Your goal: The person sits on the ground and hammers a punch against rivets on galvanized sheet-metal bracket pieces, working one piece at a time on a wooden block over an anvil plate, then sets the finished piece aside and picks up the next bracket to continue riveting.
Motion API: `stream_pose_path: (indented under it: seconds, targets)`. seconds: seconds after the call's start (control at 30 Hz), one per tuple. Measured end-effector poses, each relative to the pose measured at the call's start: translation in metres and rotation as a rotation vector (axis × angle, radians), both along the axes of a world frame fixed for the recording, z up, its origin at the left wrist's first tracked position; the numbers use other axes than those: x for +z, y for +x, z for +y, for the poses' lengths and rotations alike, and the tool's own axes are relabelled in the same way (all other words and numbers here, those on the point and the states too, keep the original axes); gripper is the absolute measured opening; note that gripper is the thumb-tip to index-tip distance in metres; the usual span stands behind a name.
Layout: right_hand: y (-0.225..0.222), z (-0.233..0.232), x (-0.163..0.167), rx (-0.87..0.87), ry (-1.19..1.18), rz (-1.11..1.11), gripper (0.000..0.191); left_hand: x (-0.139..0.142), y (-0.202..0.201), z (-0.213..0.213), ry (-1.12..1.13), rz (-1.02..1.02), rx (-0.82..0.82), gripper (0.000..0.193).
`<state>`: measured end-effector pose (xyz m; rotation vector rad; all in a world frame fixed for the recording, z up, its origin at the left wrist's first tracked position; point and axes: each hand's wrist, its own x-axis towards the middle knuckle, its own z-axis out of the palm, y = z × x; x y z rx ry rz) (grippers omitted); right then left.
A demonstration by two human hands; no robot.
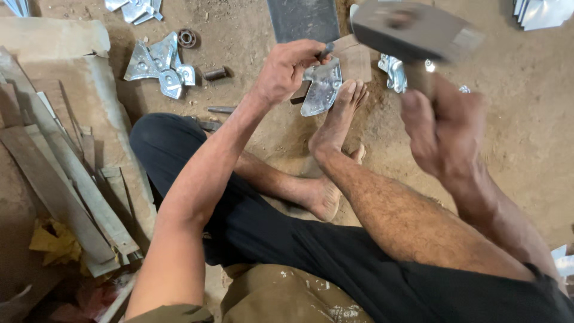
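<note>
1. Fingers of your left hand (287, 69) are pinching a short dark steel punch (326, 51) upright over a shiny stamped sheet-metal bracket (323, 90) lying on the dirt floor (514, 119).
2. Your right hand (445, 131) is clenching the handle of one blurred grey steel hammer (412, 30), raised above.
3. Your bare foot (341, 113) is touching the bracket's right edge.
4. One loose pile of similar brackets (158, 66) is lying well apart, left.

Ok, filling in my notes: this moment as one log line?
left hand: holds punch on metal plate | right hand: hammer raised | foot: beside plate
</note>
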<state>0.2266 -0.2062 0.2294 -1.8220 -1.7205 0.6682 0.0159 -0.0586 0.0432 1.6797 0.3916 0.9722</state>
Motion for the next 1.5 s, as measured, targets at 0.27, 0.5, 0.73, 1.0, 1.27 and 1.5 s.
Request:
stream_pose_path:
  seconds: [0.27, 0.5, 0.73, 1.0, 1.27, 1.5]
  targets:
    - [0.024, -0.022, -0.053, -0.105, -0.297, -0.093, 0.034, -0.009, 0.004, 0.001, -0.047, 0.064, 0.073, 0.028]
    - [0.06, -0.137, -0.164, -0.334, -0.17, -0.454, 0.028, -0.026, 0.007, 0.037, -1.02, -0.516, 0.177, 0.01]
    - [0.064, -0.078, -0.166, -0.174, 0.004, -0.243, 0.027, 0.005, -0.009, 0.001, 0.211, 0.734, 0.41, 0.046]
    - [-0.004, 0.067, -0.12, 0.256, 0.154, -0.108, 0.021, 0.056, -0.009, -0.009, -0.071, 0.567, 0.257, 0.036]
    - [0.094, 0.097, -0.167, -0.467, 0.197, 0.573, 0.008, 0.06, -0.018, -0.021, 0.006, 0.648, 0.343, 0.066]
    - [0.101, 0.101, -0.206, -0.761, -0.014, 0.311, 0.02, 0.045, -0.019, -0.04, 0.168, 0.718, 0.241, 0.081]
